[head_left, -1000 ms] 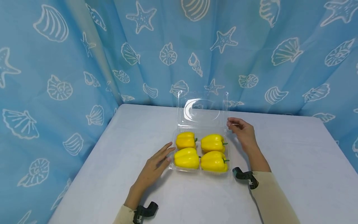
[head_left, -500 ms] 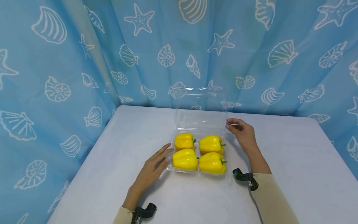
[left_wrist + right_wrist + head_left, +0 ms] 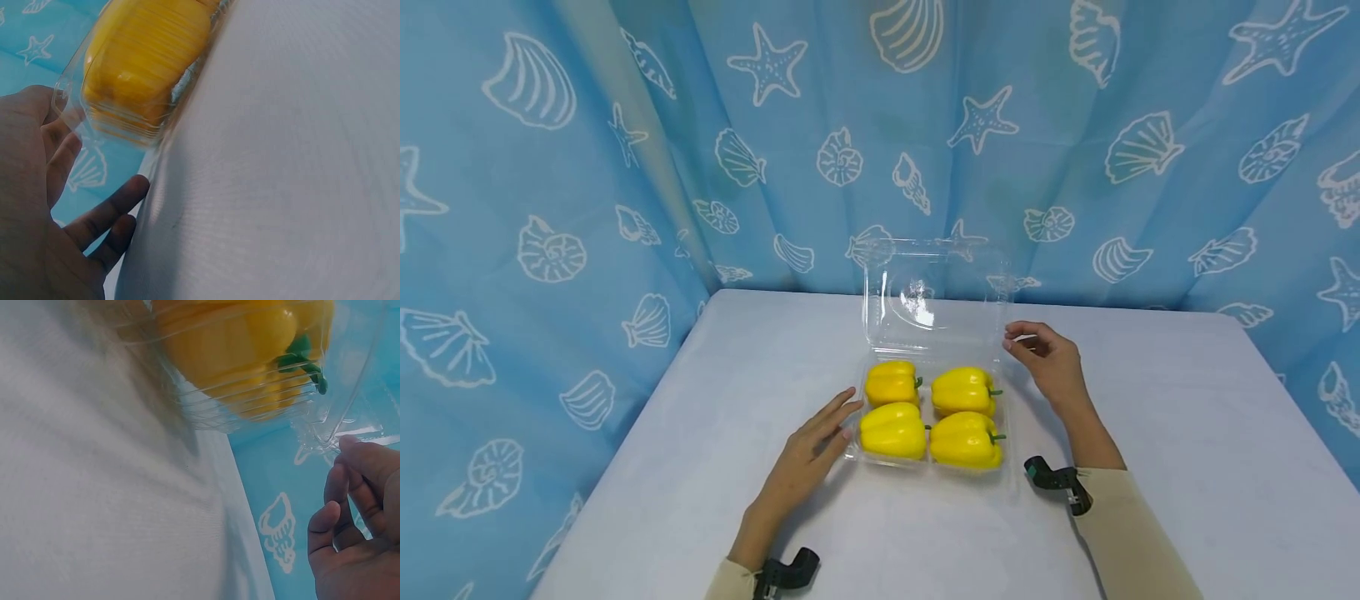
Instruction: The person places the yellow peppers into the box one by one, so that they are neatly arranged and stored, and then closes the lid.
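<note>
A clear plastic clamshell container point(image 3: 891, 461) stands on the table, its transparent lid point(image 3: 955, 329) raised at the back. Inside sit several yellow bell peppers point(image 3: 892, 431) with green stems, in two rows. The left hand point(image 3: 807, 454) is at the container's left side with fingers spread and loosely bent, fingertips at the rim. In the left wrist view, some of its fingers show behind the clear rim. At the right, the right hand point(image 3: 1052, 362) pinches a clear plastic corner near the lid's hinge between thumb and forefinger, as the right wrist view shows.
A white cloth point(image 3: 1150, 400) covers the table. Behind and to the left hangs a blue curtain point(image 3: 820, 108) with white shells and starfish, close to the table's back edge. Each wrist wears a black camera mount point(image 3: 1060, 482).
The lid's tilt and the glare on it have shifted a little. Both hands keep nearly the same places beside the container; the head view has moved slightly.
</note>
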